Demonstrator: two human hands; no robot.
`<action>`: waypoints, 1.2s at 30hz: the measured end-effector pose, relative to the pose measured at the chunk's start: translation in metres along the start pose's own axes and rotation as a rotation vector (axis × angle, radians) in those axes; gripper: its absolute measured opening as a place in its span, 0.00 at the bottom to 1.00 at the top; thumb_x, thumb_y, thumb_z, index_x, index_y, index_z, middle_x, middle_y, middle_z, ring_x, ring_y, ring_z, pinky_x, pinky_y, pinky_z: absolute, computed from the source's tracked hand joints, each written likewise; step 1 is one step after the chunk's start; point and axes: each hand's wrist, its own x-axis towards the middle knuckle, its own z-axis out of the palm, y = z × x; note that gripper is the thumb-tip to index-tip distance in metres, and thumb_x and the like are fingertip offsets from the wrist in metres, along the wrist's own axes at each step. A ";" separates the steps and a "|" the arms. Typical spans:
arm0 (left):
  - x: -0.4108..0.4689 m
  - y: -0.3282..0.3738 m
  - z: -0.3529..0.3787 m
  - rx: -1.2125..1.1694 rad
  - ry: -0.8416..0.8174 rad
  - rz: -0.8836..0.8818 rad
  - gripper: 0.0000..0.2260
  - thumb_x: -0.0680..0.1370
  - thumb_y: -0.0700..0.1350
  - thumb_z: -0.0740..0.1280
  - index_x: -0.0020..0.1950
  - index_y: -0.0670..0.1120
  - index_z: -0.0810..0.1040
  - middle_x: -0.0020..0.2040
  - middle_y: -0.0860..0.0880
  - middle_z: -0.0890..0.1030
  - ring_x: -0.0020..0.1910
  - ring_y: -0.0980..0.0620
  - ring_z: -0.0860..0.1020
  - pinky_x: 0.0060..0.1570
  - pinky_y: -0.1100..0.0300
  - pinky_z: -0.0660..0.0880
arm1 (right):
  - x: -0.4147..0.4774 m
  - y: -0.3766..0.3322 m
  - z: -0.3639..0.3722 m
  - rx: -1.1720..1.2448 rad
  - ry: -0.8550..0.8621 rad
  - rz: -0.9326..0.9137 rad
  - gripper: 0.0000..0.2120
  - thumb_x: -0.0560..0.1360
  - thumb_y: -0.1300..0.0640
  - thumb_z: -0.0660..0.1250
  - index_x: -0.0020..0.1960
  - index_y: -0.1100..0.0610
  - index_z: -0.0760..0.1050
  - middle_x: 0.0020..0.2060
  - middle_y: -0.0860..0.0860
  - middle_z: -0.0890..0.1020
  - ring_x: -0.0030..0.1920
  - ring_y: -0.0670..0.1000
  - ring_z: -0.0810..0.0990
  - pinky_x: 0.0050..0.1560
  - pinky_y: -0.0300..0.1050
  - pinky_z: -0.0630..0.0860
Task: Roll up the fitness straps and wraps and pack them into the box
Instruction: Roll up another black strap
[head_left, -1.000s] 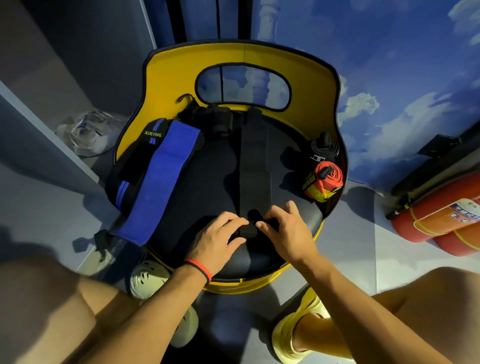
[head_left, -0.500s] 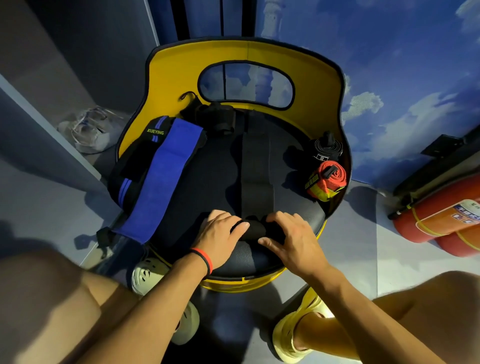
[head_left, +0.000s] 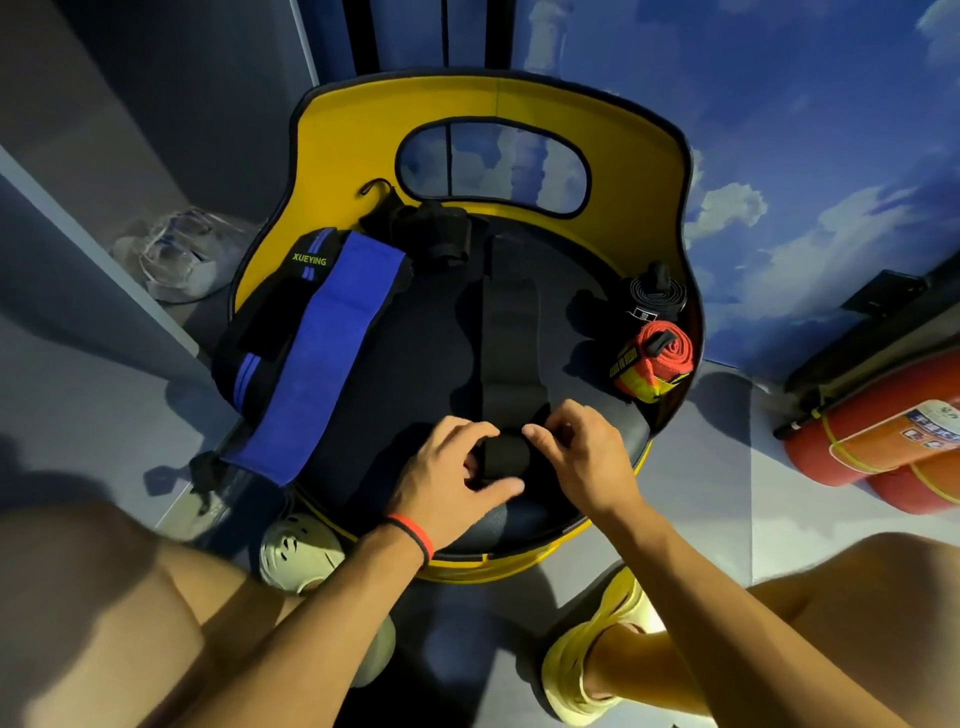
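The strap (head_left: 511, 338) lies flat on the chair seat (head_left: 415, 374). Its long axis runs straight away from the person toward the backrest, and its near end is wound into a short roll (head_left: 501, 457) whose own axis lies crosswise, left to right. That roll sits between the two hands near the seat's front edge. The left hand (head_left: 447, 473) has its grip clamped on the left end, thumb under the near side and fingers curled over the top. The right hand (head_left: 584, 457) pinches the right end with curled fingertips. Both hands are equally near, palms down, forearms coming in from the near side and angling toward each other. The unrolled length lies dead ahead of the grip, so the next turn, as I judge it, calls for pushing the roll forward along that line with its edges kept square so it does not cone. A blue band (head_left: 322, 353) lies on the seat's left and loose wraps (head_left: 431, 234) at the back. A red coil (head_left: 657, 358) and a black coil (head_left: 654, 301) sit at the right, already wound. No box shows.
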 end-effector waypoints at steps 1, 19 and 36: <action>0.000 -0.001 -0.002 0.032 -0.035 -0.013 0.21 0.71 0.56 0.76 0.62 0.57 0.77 0.57 0.60 0.73 0.45 0.60 0.78 0.47 0.60 0.78 | 0.002 -0.001 0.001 0.017 0.000 0.013 0.16 0.77 0.40 0.69 0.42 0.51 0.72 0.39 0.49 0.76 0.41 0.51 0.75 0.40 0.50 0.73; 0.043 0.017 -0.018 0.078 -0.016 -0.372 0.25 0.70 0.73 0.65 0.43 0.51 0.77 0.38 0.55 0.80 0.40 0.54 0.79 0.44 0.54 0.78 | -0.033 0.009 -0.013 -0.259 -0.144 -0.398 0.30 0.73 0.48 0.76 0.72 0.51 0.73 0.58 0.50 0.75 0.56 0.54 0.75 0.53 0.51 0.79; 0.054 0.012 -0.001 -0.069 0.184 -0.333 0.04 0.78 0.42 0.70 0.49 0.48 0.84 0.48 0.52 0.82 0.48 0.56 0.80 0.40 0.74 0.69 | 0.008 0.009 -0.022 -0.038 -0.379 -0.193 0.26 0.77 0.41 0.70 0.73 0.43 0.71 0.56 0.47 0.67 0.56 0.46 0.69 0.60 0.40 0.70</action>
